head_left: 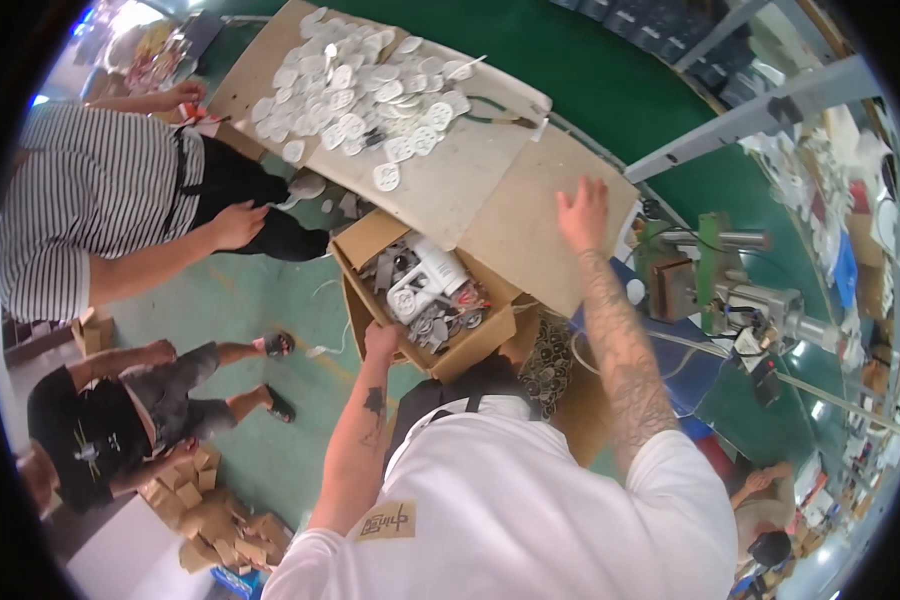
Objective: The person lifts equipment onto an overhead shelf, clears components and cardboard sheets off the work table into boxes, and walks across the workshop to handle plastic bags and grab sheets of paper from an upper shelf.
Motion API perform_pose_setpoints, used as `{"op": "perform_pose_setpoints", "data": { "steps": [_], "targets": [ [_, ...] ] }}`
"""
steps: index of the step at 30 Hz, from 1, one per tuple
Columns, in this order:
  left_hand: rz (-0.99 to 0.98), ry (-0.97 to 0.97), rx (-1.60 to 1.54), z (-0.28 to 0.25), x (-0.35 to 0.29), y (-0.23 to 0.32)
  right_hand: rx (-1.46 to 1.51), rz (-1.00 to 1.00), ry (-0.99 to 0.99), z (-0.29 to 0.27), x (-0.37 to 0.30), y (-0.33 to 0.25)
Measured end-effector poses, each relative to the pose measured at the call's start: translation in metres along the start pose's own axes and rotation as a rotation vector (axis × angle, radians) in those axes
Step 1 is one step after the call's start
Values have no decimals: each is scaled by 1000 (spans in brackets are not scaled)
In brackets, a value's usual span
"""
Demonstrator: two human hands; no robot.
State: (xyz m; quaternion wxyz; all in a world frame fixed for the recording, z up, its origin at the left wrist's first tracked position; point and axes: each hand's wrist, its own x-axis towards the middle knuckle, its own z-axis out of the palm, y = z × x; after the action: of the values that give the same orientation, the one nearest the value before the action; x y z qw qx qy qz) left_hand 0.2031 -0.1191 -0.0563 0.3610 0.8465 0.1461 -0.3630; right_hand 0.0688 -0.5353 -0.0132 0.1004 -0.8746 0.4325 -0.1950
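The left hand (pixel 381 340) is grasping the cardboard box (pixel 482 344) by its edge, while the right hand (pixel 583 214), open and empty, is reaching over the tabletop (pixel 525 205).

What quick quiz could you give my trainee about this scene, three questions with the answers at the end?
1. True or false: the person's right hand is gripping the green-handled pliers.
2. Which of the person's hands is at the rim of the open brown cardboard box?
3. Fill in the gap: the heap of flat, white, rounded pieces lies on the ____.

Key:
1. False; it is open, with its fingers spread.
2. The left hand.
3. Pale brown tabletop.
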Motion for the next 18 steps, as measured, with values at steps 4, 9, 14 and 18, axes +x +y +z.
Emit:
{"op": "perform_pose_setpoints", "data": {
  "steps": [4, 9, 14, 18],
  "targets": [
    [-17, -45, -108, -5, 2, -16, 137, -211, -279, 14, -30, -29],
    [-117, -68, -195, -6, -13, -7, 417, -468, -446, -13, -157, -156],
    [-112, -36, -166, -4, -4, -23, 398, -418, -317, 5, -94, -159],
    [-99, -61, -143, 0, 1, -22, 167, -304, -233, 24, -6, -132]
  ]
}}
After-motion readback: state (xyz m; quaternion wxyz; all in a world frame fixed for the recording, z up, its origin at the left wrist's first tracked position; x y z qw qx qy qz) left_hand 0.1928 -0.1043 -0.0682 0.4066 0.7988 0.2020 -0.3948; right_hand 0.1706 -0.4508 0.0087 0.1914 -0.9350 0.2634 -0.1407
